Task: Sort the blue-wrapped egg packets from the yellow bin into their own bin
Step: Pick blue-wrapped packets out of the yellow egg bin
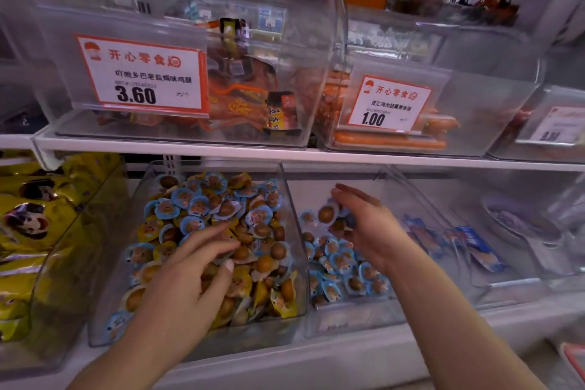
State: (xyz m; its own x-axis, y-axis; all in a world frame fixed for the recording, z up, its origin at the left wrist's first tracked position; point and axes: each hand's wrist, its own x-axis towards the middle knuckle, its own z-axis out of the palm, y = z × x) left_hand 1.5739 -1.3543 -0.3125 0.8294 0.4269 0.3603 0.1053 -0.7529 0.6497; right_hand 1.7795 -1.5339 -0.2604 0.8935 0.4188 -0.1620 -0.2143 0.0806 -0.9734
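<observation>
On the lower shelf stands a clear bin filled with mixed yellow-wrapped and blue-wrapped egg packets. My left hand reaches into it, its fingers spread and resting on the packets near the middle of the pile. Right beside it is a second clear bin holding only blue-wrapped egg packets in its lower half. My right hand hovers over this bin and grips a few blue-wrapped egg packets, which stick out on its left side.
A bin of yellow snack bags sits to the left and a bin with blue flat packets to the right. The upper shelf carries clear bins with price cards right above my hands.
</observation>
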